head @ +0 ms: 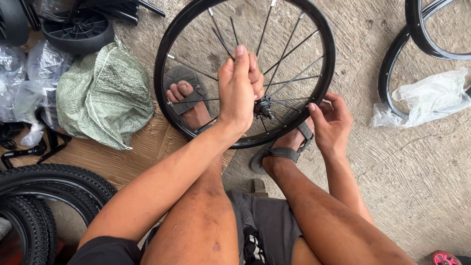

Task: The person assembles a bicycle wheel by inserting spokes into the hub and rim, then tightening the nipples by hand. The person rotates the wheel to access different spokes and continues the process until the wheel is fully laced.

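Observation:
A black spoked bicycle rim point(164, 54) stands upright between my sandalled feet on the concrete floor. My left hand point(238, 88) is raised inside the wheel above the hub point(263, 107), with its fingers pinched on a thin spoke point(223, 45). My right hand point(331, 120) grips the lower right edge of the rim, fingers curled over it near my right foot point(289, 142). My left foot point(189, 98) shows through the spokes behind the wheel.
A green woven sack point(103, 95) lies at the left beside clear plastic bags point(29, 73) and a black plastic wheel point(76, 32). Knobby tyres point(44, 184) lie at the lower left on cardboard. Two more rims point(412, 29) and a white bag point(427, 95) sit at the right.

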Motion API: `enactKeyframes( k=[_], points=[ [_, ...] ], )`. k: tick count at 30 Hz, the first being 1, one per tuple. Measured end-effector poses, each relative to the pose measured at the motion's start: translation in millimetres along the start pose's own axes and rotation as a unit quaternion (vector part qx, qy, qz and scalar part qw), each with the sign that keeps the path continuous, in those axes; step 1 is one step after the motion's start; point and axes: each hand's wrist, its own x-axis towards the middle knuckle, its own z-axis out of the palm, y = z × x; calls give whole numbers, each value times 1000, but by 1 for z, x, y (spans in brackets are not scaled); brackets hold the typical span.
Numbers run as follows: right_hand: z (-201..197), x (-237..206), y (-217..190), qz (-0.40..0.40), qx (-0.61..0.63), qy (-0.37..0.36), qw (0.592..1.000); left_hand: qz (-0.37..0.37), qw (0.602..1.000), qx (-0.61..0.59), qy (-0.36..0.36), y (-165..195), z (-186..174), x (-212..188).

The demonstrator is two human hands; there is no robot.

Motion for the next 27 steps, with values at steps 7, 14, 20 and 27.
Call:
enactKeyframes(
  k=[7, 14, 20, 27],
  points=[
    [9, 1, -5, 23, 21, 37, 999, -2, 1000, -28, 5, -3, -5, 1],
    [11, 6, -10, 61, 33, 43, 997, 1, 1000, -17, 8, 1, -4, -4],
    [14, 8, -15, 76, 48, 44, 995, 10, 1000, -3, 2, 6, -5, -7],
    [22, -10, -6, 149, -52, -22, 987, 22, 1000, 6, 4, 7, -3, -9]
  ],
)
